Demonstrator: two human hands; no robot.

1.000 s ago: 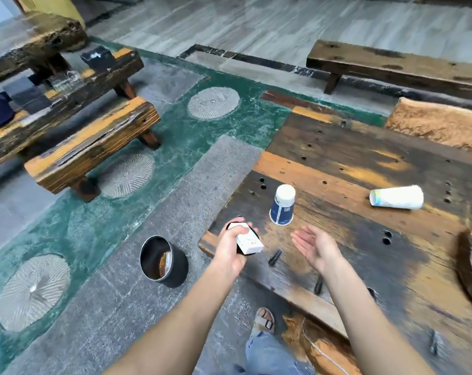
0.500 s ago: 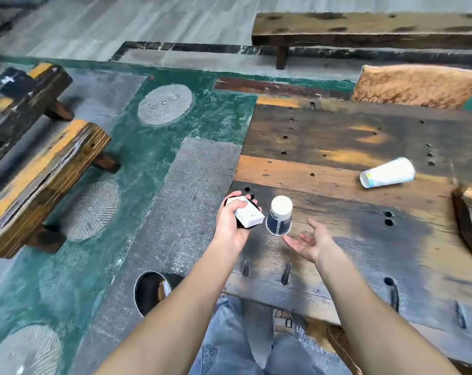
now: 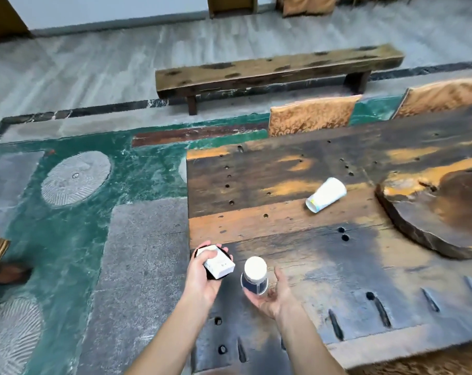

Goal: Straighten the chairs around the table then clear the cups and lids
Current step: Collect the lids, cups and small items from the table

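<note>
**A:** Where are the cups sitting right now?

**B:** The upside-down cup (image 3: 254, 276) is standing near the table's (image 3: 283, 223) left edge. The tipped cup (image 3: 326, 194) is lying on its side further in, well apart from both hands.

**A:** And what are the hands doing?

**B:** The left hand (image 3: 205, 280) is gripping a white box (image 3: 219, 262), with what looks like a black lid (image 3: 212, 276) tucked under it. The right hand (image 3: 270, 297) is lying palm up with its fingers spread, cupping the near side of the upside-down cup. I cannot tell whether it is actually touching it.

**A:** So what are you worrying about?

**B:** Mostly that cup. It is light and standing close to the edge, so a careless scoop is likely to knock it over or send it off toward the floor. If any liquid is hiding underneath, lifting it is going to spill that onto the wood.

**A:** And the left hand?

**B:** It is already carrying two things. If another item is being stacked on, the lid is the one risking a slip, since only the fingertips are reaching around it.
</note>
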